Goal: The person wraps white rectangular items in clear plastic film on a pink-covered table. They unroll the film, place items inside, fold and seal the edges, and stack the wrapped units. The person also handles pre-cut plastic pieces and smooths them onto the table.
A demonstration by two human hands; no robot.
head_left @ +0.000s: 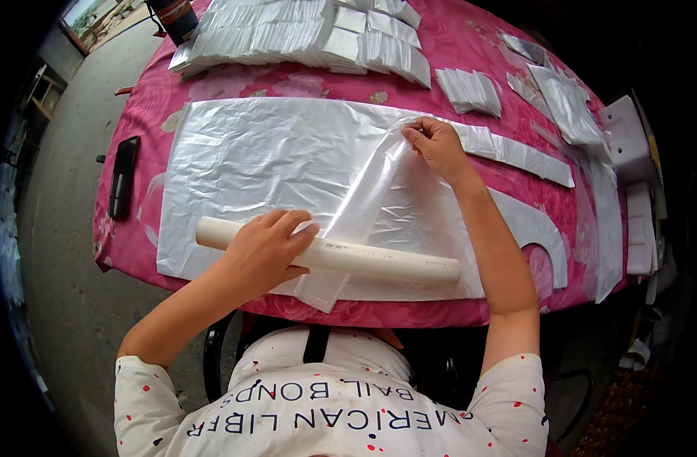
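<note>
A long cream-white plastic pipe (379,259) lies crosswise near the table's front edge, on top of a large stack of thin white plastic bags (264,152). My left hand (270,247) grips the pipe left of its middle, fingers curled over it. Under the pipe runs a narrow, shiny strip of folded plastic (363,190), slanting from the front edge up to the far right. Its far end is pinched between the thumb and fingers of my right hand (436,145). The stack's right end narrows into handle-like shapes with a curved cutout.
Several bundles of folded white plastic bags (287,34) fill the far side of the pink flowered tablecloth (303,82). A smaller bundle (470,91) lies at the far right. Loose plastic sheets (569,107) and a white box (626,137) stand along the right edge. A black phone (124,177) rests at the left.
</note>
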